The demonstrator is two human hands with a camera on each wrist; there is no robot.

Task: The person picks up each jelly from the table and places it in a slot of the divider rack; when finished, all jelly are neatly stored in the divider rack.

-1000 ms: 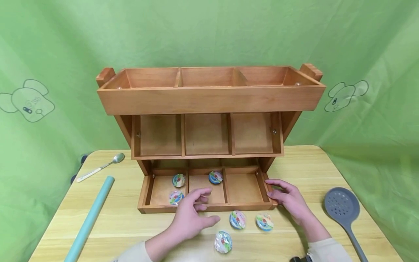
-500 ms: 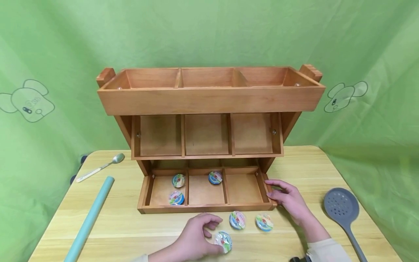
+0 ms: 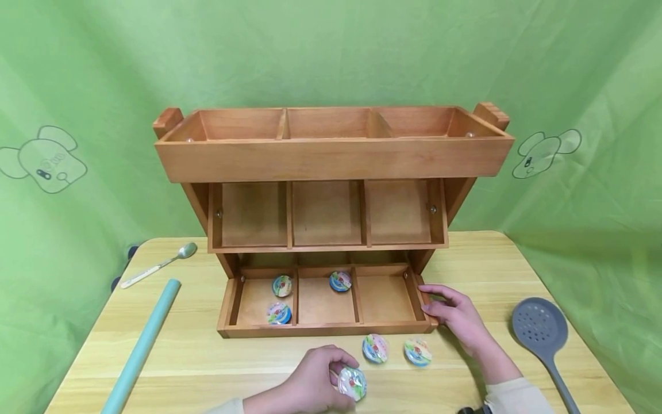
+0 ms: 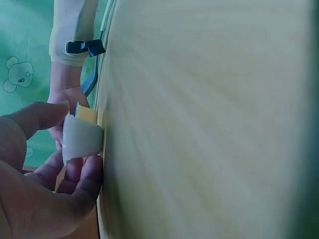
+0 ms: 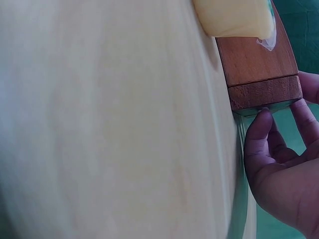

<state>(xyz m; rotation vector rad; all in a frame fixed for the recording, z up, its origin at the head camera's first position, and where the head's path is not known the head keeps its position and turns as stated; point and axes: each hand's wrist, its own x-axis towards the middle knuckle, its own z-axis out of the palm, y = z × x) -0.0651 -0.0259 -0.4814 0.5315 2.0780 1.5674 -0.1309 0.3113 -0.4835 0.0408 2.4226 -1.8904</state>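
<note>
In the head view my left hand (image 3: 315, 382) pinches a small jelly cup (image 3: 353, 384) with a printed foil lid at the table's front. The left wrist view shows its white cup body (image 4: 82, 137) between thumb and fingers, its base close to the tabletop. My right hand (image 3: 457, 316) holds the right end of the bottom tray of a brown wooden three-tier rack (image 3: 331, 161), thumb against its outer side. Two more jelly cups, one pink-lidded (image 3: 374, 348) and one yellow-lidded (image 3: 418, 352), lie before the tray. Inside are two cups in the left compartment and one cup (image 3: 340, 280) in the middle.
A grey slotted skimmer (image 3: 540, 328) lies at the right of the wooden table (image 3: 207, 368). On the left are a spoon (image 3: 160, 265) and a long teal tube (image 3: 142, 345). Green cloth (image 3: 331, 52) hangs behind and at both sides.
My left hand has moved from over the tray's front edge down to the nearest jelly cup and now grips it. The right hand stays on the rack.
</note>
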